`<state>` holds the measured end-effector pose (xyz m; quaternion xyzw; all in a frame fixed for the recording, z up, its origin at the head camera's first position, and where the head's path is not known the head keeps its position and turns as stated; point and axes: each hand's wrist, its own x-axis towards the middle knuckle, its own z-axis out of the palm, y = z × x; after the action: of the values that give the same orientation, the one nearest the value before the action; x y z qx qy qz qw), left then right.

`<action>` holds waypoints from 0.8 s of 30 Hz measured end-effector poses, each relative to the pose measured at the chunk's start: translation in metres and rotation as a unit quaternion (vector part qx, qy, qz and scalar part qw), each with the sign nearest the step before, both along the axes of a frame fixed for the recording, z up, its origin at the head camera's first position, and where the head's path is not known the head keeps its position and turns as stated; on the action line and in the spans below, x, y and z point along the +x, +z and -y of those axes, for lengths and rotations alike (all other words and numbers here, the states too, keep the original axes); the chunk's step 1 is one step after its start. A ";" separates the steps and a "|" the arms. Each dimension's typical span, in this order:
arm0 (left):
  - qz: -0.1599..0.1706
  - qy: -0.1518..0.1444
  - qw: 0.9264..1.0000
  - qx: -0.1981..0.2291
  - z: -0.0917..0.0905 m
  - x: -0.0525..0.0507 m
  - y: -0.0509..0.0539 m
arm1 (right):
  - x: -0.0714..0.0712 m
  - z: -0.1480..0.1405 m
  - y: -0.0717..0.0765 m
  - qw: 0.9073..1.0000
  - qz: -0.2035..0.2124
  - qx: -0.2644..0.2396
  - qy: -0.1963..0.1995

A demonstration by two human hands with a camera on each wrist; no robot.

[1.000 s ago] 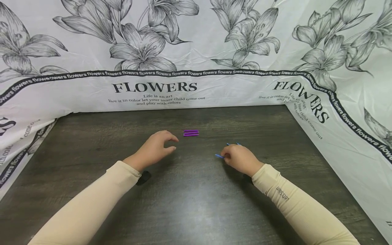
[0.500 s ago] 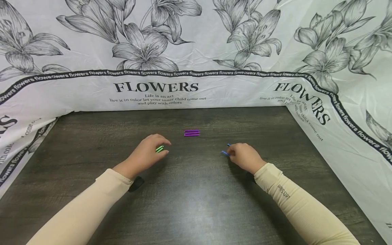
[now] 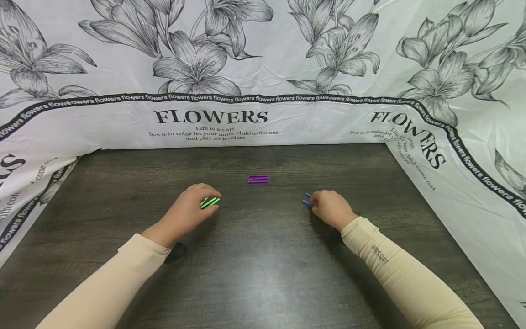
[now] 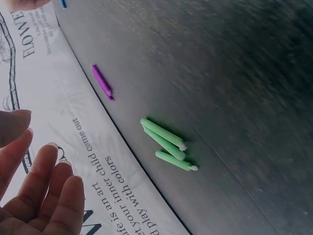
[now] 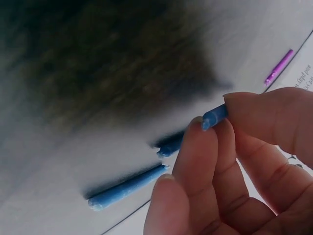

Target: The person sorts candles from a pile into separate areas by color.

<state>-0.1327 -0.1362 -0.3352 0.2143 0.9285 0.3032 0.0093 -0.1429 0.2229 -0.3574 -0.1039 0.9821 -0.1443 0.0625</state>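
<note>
My left hand [image 3: 185,211] hovers over several green candles [image 3: 210,203], its fingers relaxed and apart from them. In the left wrist view the green candles [image 4: 164,137] lie close together on the table, one slightly offset. Between thumb and fingers, my right hand [image 3: 332,210] pinches a blue candle [image 5: 215,115]; its far end is hidden by the thumb. Two more blue candles lie below that hand in the right wrist view: one in full [image 5: 128,188], the other partly behind a finger [image 5: 171,148]. Several purple candles [image 3: 258,182] lie side by side farther back, touched by neither hand.
The dark wood-grain table [image 3: 263,256] carries all the candles. A white cloth [image 3: 213,132] with flower prints and lettering stands along its back and both sides. Both forearms wear pale sleeves [image 3: 107,283].
My left hand has moved left and toward me, uncovering the green candles. My right hand has shifted slightly right, still pinching a blue candle. The purple candles stay in place.
</note>
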 end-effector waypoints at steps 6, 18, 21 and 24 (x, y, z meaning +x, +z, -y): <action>-0.012 0.010 1.000 -0.002 0.006 0.003 -0.003 | -0.003 -0.001 0.000 1.000 0.000 0.004 -0.004; -0.022 0.026 0.999 0.010 0.015 0.006 -0.005 | -0.006 -0.003 0.000 1.000 0.000 0.012 -0.015; -0.018 0.030 0.999 0.009 0.017 0.007 -0.005 | -0.006 -0.003 0.000 1.000 -0.004 0.016 -0.020; -0.012 0.034 0.999 0.006 0.018 0.008 -0.004 | -0.006 -0.003 0.000 1.000 -0.010 0.019 -0.021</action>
<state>-0.1247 -0.1545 -0.3393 0.1863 0.9335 0.3060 -0.0134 -0.1490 0.2264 -0.3577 -0.0839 0.9871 -0.1258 0.0521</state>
